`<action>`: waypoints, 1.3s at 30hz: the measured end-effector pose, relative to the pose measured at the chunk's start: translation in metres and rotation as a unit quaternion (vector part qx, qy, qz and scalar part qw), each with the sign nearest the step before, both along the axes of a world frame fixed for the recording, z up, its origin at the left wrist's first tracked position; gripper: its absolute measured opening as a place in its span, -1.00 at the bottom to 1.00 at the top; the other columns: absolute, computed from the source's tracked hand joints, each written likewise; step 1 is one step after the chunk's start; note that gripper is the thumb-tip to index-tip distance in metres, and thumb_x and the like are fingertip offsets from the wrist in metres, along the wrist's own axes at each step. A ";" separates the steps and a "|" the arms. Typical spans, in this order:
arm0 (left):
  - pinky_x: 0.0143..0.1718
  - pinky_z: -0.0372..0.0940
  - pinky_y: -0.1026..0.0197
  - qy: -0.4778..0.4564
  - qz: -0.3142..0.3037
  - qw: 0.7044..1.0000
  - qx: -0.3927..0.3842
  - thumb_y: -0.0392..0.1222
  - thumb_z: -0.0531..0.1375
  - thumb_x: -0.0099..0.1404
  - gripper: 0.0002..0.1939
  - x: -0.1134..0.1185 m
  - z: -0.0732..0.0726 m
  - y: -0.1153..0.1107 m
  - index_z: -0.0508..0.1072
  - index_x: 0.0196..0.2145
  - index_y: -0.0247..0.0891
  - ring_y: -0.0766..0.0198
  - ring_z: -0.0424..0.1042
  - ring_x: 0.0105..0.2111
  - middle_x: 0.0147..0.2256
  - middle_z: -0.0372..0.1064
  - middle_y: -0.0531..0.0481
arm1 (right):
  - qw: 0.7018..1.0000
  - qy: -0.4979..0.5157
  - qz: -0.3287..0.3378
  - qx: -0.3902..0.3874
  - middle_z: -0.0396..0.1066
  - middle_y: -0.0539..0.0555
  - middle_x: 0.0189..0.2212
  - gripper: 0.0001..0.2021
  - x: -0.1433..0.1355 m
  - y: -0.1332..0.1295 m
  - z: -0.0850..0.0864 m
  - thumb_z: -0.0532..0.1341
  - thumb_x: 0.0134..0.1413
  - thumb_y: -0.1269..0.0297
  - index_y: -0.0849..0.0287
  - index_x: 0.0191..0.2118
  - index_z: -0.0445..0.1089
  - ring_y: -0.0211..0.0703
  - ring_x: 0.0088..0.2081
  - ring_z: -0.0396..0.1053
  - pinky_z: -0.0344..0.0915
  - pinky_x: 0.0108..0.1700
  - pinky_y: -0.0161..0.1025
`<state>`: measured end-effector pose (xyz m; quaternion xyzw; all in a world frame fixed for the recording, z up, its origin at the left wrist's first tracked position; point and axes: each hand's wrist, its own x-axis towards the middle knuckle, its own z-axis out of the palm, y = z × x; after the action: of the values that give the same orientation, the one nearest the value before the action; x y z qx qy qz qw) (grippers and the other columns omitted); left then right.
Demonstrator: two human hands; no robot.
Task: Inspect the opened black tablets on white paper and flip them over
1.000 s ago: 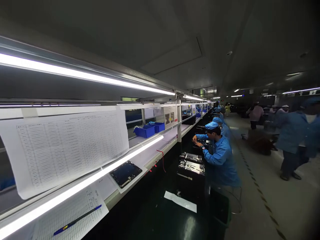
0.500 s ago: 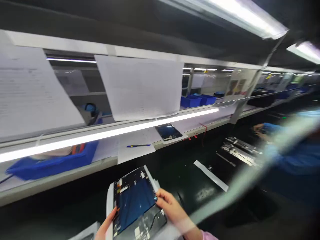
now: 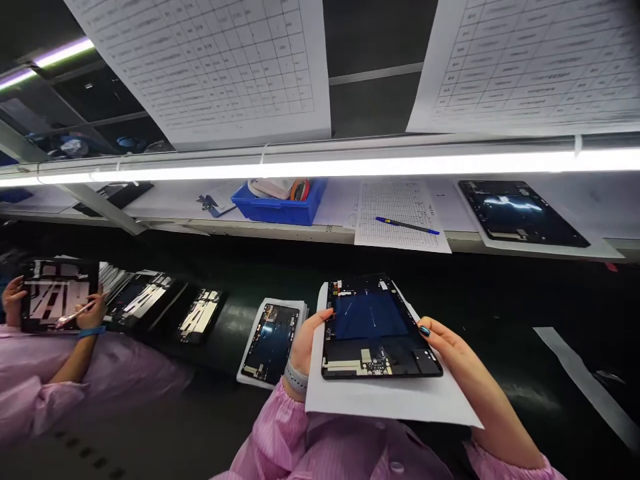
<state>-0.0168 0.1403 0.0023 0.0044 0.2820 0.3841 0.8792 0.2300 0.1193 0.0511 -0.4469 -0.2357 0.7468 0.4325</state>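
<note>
A black tablet-like panel (image 3: pixel 373 327) with a dark blue middle and small circuit parts lies on a white sheet (image 3: pixel 395 400) in front of my chest. My left hand (image 3: pixel 306 337) grips the left edge of both, thumb on the panel's rim. At the right edge my right hand (image 3: pixel 445 340) pinches panel and sheet, its thumb with a dark shiny nail on top. A similar panel (image 3: pixel 273 341) rests on white sheets on the dark bench, just left of my left hand.
The shelf holds a blue bin (image 3: pixel 280 208), a pen (image 3: pixel 407 225) on a printed form and another panel (image 3: pixel 523 212). A co-worker's hands (image 3: pixel 91 312) hold a panel at left, near more panels (image 3: pixel 201 315). A white strip (image 3: pixel 585 380) lies right.
The view has swung left and down, bringing the co-worker at left and the bench panels into sight. Both my hands still hold the panel, now seen more level and whole.
</note>
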 end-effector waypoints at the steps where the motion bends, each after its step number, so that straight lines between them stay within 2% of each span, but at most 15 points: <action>1: 0.12 0.32 -0.09 -0.003 -0.002 1.000 -0.007 -0.09 0.09 0.37 -0.54 -0.002 -0.001 -0.001 0.46 0.10 -0.42 -0.10 0.57 -0.08 -0.17 0.61 -0.23 | 1.000 0.003 0.001 -0.004 0.34 -0.11 -0.61 -0.63 0.000 0.001 0.002 0.54 -0.10 0.07 0.12 -0.46 0.37 -0.33 -0.62 0.24 0.18 -0.57 -0.41; 4: 0.12 0.31 -0.07 -0.013 -0.016 1.000 -0.023 -0.07 0.08 0.37 -0.54 -0.005 0.000 0.001 0.47 0.10 -0.39 -0.08 0.58 -0.09 -0.16 0.61 -0.22 | 1.000 -0.005 0.007 -0.018 0.31 -0.11 -0.62 -0.62 0.004 0.005 0.003 0.55 -0.11 0.12 0.10 -0.45 0.33 -0.32 -0.63 0.22 0.18 -0.59 -0.41; 9: 0.07 0.34 -0.06 -0.024 -0.011 0.999 -0.027 -0.09 0.05 0.36 -0.51 -0.003 0.007 0.008 0.47 0.05 -0.54 -0.09 0.59 -0.12 -0.21 0.60 -0.31 | 0.997 -0.044 0.054 -0.016 0.31 -0.13 -0.59 -0.63 0.015 0.014 -0.003 0.55 -0.13 0.16 0.04 -0.41 0.32 -0.28 -0.63 0.26 0.24 -0.58 -0.37; 14: 0.00 0.39 -0.01 -0.017 0.031 0.999 -0.034 -0.14 0.03 0.37 -0.62 0.000 0.016 0.009 0.55 -0.17 -0.48 -0.04 0.61 -0.21 -0.38 0.60 -0.24 | 0.998 -0.057 0.013 -0.003 0.40 -0.10 -0.47 -0.71 0.010 0.023 -0.017 0.54 -0.10 0.14 0.01 -0.30 0.47 -0.26 -0.52 0.35 0.35 -0.49 -0.38; 17: -0.04 0.41 0.01 -0.013 0.043 0.998 -0.045 -0.16 0.03 0.36 -0.65 -0.003 0.018 0.009 0.55 -0.28 -0.46 -0.02 0.61 -0.27 -0.41 0.58 -0.23 | 0.996 -0.083 -0.006 -0.011 0.48 -0.02 -0.45 -0.69 0.002 0.022 -0.023 0.57 -0.21 0.06 0.05 -0.34 0.58 -0.17 -0.47 0.40 0.43 -0.40 -0.30; 20: -0.06 0.43 0.01 -0.003 0.068 0.995 -0.068 -0.17 0.05 0.36 -0.66 -0.006 0.021 0.011 0.55 -0.32 -0.44 -0.01 0.61 -0.31 -0.46 0.56 -0.20 | 0.991 -0.136 -0.008 -0.009 0.58 0.08 -0.34 -0.63 -0.002 0.019 -0.028 0.58 -0.29 0.00 0.07 -0.32 0.66 -0.04 -0.38 0.48 0.48 -0.30 -0.20; 25: -0.05 0.43 -0.08 -0.007 0.076 0.995 -0.064 -0.11 0.02 0.41 -0.59 -0.005 0.023 0.017 0.54 -0.09 -0.46 -0.05 0.61 -0.27 -0.35 0.60 -0.24 | 0.988 -0.155 -0.004 0.001 0.60 0.13 -0.12 -0.59 -0.001 0.014 -0.033 0.56 -0.28 -0.06 0.04 -0.27 0.69 0.12 -0.11 0.50 0.47 -0.10 -0.15; 30: -0.06 0.44 -0.07 -0.011 0.063 0.996 -0.063 -0.10 0.00 0.44 -0.54 -0.005 0.019 0.020 0.49 0.02 -0.51 -0.05 0.62 -0.27 -0.30 0.60 -0.28 | 0.985 -0.157 0.041 0.052 0.54 0.16 0.02 -0.61 0.004 0.010 -0.040 0.46 -0.05 -0.09 0.07 -0.18 0.68 0.15 -0.02 0.47 0.46 -0.04 -0.14; 34: -0.06 0.45 -0.04 -0.018 0.060 0.997 -0.053 -0.11 0.00 0.45 -0.55 -0.007 0.015 0.020 0.48 0.04 -0.50 -0.01 0.62 -0.27 -0.28 0.60 -0.26 | 0.984 -0.134 0.082 0.080 0.49 0.14 0.09 -0.68 0.008 0.004 -0.044 0.40 0.11 -0.02 0.04 -0.10 0.66 0.17 0.06 0.43 0.42 0.07 -0.07; 37: -0.05 0.44 -0.03 -0.028 0.038 0.998 -0.036 -0.10 0.02 0.44 -0.55 -0.007 0.012 0.020 0.48 0.04 -0.50 -0.01 0.62 -0.25 -0.26 0.60 -0.26 | 0.989 -0.105 0.083 0.063 0.52 0.14 0.05 -0.69 0.010 0.000 -0.045 0.41 0.12 0.04 0.03 -0.06 0.64 0.15 0.02 0.47 0.45 0.01 -0.09; 39: -0.04 0.44 -0.04 -0.037 0.027 0.999 -0.028 -0.09 0.01 0.45 -0.55 -0.005 0.011 0.020 0.49 0.03 -0.49 -0.02 0.61 -0.23 -0.25 0.60 -0.26 | 0.995 -0.077 0.046 0.044 0.53 0.11 0.05 -0.57 0.012 -0.002 -0.047 0.45 0.08 0.11 -0.06 0.10 0.53 0.08 -0.04 0.52 0.49 -0.08 -0.14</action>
<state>-0.0218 0.1602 0.0133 -0.0424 0.2597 0.3998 0.8780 0.2421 0.1175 0.0045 -0.4722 -0.3219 0.7181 0.3972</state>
